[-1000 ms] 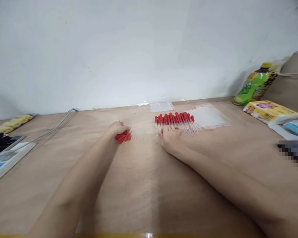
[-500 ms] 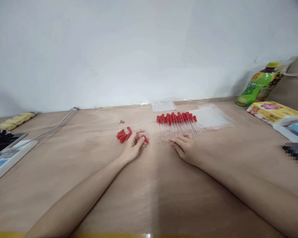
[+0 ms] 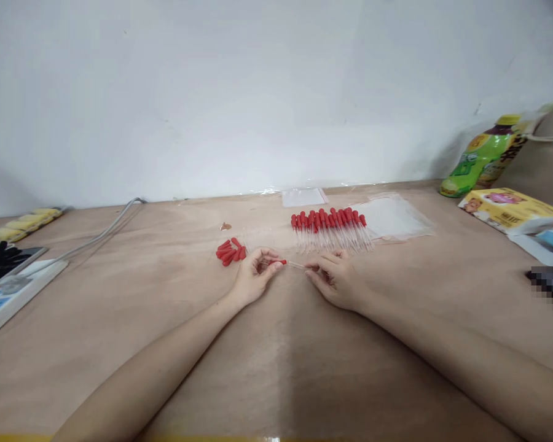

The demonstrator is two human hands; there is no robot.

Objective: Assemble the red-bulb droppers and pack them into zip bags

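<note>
Between thumb and fingers, my left hand (image 3: 254,273) pinches a red rubber dropper bulb (image 3: 283,262), its end pointing right. Facing it, my right hand (image 3: 336,279) grips a thin clear glass dropper tube (image 3: 297,264). The tube's free end lies close to the bulb; whether they touch I cannot tell. Loose red bulbs (image 3: 229,253) lie in a small pile just left of my left hand. Beyond my right hand is a row of droppers (image 3: 329,224), red bulbs fitted on clear tubes. Faint clear tubes lie behind my left hand, partly hidden.
Clear plastic bags (image 3: 396,218) lie right of the dropper row, with a smaller bag (image 3: 304,197) near the wall. At right stand a green bottle (image 3: 477,159) and a yellow tissue pack (image 3: 511,209). A grey cable (image 3: 113,227) runs to a power strip (image 3: 23,291) at left.
My left hand has left the pile's far side with one red bulb and moved right. My right hand has turned its tube level, and bulb and tube have come close together.
</note>
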